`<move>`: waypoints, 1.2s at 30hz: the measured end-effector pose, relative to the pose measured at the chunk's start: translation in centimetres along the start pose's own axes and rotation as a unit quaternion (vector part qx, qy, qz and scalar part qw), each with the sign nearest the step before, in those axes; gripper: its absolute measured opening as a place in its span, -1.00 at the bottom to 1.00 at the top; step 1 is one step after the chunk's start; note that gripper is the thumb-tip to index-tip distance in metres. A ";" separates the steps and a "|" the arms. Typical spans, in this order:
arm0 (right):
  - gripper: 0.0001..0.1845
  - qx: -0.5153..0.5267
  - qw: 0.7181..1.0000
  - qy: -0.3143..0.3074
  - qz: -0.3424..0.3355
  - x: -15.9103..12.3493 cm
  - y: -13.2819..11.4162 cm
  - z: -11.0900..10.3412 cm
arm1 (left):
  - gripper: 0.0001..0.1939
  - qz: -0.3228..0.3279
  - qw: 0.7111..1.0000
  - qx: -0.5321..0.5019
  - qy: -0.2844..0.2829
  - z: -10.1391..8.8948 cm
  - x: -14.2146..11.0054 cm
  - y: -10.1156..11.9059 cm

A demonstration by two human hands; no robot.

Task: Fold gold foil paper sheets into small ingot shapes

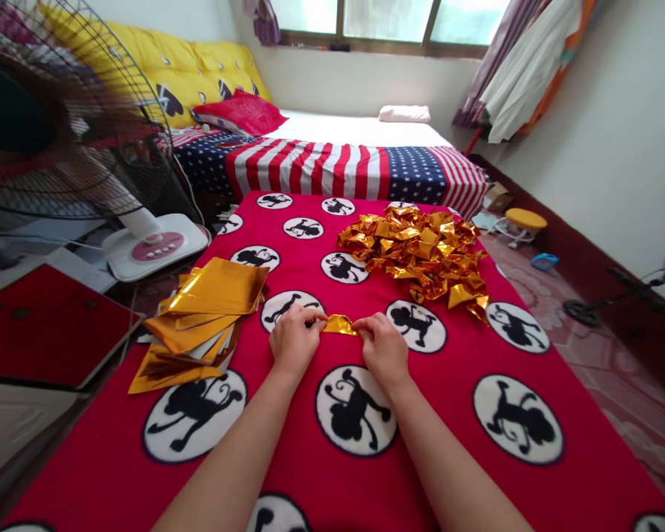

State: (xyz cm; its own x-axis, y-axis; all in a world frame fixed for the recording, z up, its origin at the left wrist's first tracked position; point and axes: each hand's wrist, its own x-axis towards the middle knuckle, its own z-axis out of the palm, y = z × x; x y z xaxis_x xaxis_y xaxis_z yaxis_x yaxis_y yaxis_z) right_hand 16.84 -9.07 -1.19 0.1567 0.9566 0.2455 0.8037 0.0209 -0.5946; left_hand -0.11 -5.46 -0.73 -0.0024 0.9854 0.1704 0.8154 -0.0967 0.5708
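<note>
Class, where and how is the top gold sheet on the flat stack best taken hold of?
Probably pinch the top gold sheet by its far right corner, thumb above, coming from the right: it lies flat, and that corner seems to jut past the sheets below, giving a finger room underneath.

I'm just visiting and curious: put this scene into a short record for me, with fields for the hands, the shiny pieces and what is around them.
left hand: pinches one end of the gold piece
right hand: pinches its other end
gold piece: partly folded, between the left hand and the right
flat gold sheets: loose, uneven stack, left of the hands
folded gold pieces: heap beyond the hands, to the right
cloth: red, with black monkey figures in white circles
fan: at left, blades blurred
bed: far side, below the window
</note>
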 end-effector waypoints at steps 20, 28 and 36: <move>-0.57 -0.099 0.991 0.022 -0.083 -0.5 0.5 0.3 | -0.81 0.052 0.999 0.003 0.008 0.1 -0.2 -0.5; -0.54 -0.200 0.974 -0.003 -0.103 -0.5 0.5 0.6 | -0.73 0.114 0.992 0.046 -0.020 -0.3 -0.1 -0.6; -0.48 -0.282 0.951 -0.047 -0.120 -0.8 -0.2 -0.2 | -0.71 0.116 0.987 0.096 -0.053 -0.6 0.3 -0.6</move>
State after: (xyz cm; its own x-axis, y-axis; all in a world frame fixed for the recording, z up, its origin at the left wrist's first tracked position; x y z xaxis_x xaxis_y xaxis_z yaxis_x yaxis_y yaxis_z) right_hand 16.71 -9.94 -1.11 -0.1013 0.9663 0.2367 0.9939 0.1085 -0.0175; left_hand -0.94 -5.22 -0.59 0.2488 0.9501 0.1880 0.8814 -0.3026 0.3627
